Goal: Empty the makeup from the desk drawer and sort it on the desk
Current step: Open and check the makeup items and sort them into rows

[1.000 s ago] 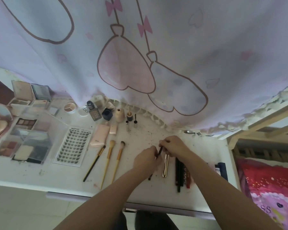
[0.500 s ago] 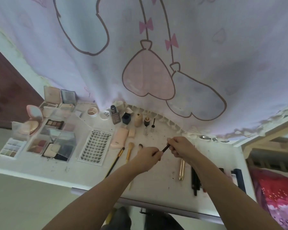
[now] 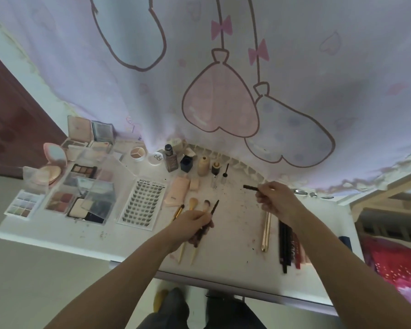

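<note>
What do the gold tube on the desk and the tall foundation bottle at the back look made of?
Gold tube: likely metal or metallised plastic; glossy, with a bright streak along it. Foundation bottle: probably clear glass or hard plastic, as brown liquid shows through; its dark cap looks plastic.

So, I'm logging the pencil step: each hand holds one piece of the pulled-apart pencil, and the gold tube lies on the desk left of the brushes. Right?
Not quite. The left hand and right hand do each hold a piece of the pencil, but the gold tube lies on the desk to the right of the brushes, beside the dark pencils. The head view shows it.
</note>
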`<action>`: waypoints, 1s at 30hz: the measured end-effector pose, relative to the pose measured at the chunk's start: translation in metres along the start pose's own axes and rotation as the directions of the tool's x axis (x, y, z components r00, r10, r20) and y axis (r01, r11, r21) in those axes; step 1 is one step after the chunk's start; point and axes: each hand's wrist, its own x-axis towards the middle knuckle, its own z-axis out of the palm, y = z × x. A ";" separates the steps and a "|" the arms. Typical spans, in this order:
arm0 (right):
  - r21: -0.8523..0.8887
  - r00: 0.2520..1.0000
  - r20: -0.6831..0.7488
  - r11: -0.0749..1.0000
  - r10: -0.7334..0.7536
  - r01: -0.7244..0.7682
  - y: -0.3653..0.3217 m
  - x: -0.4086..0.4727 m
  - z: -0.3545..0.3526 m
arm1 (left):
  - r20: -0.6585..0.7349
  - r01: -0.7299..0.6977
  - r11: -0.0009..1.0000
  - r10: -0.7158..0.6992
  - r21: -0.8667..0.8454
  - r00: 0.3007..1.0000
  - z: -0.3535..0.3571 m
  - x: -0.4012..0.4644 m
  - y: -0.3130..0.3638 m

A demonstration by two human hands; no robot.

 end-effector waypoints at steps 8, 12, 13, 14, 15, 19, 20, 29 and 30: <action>-0.702 0.998 -0.058 0.710 0.029 -0.061 0.058 0.006 0.048 | -0.230 0.130 0.604 0.091 0.787 0.969 0.051 0.034 0.000; -0.937 1.000 -0.007 0.350 -0.007 -0.005 0.070 0.007 0.061 | -0.210 0.116 0.469 0.153 0.876 0.966 0.047 0.044 -0.013; -0.953 1.000 0.011 0.303 -0.006 0.013 0.072 0.007 0.065 | -0.200 0.105 0.454 0.166 0.885 0.966 0.044 0.045 -0.016; -0.962 1.000 0.026 0.270 -0.009 0.027 0.073 0.008 0.070 | -0.190 0.098 0.437 0.172 0.894 0.967 0.040 0.047 -0.019; -0.968 0.999 0.031 0.247 -0.011 0.032 0.075 0.009 0.075 | -0.184 0.096 0.414 0.179 0.905 0.966 0.035 0.047 -0.021; -0.980 0.998 0.046 0.190 -0.034 0.052 0.081 0.014 0.097 | -0.177 0.086 0.363 0.225 0.928 0.958 0.021 0.046 -0.024; -0.983 0.998 0.056 0.173 -0.042 0.062 0.082 0.016 0.102 | -0.182 0.087 0.363 0.235 0.928 0.955 0.019 0.045 -0.024; -0.966 0.991 0.076 0.238 -0.108 0.100 0.070 0.012 0.089 | -0.156 0.042 0.357 0.298 0.933 0.942 0.018 0.049 -0.023; -0.959 0.989 0.048 0.271 -0.140 0.084 0.065 0.012 0.076 | -0.129 0.005 0.351 0.332 0.936 0.935 0.023 0.047 -0.016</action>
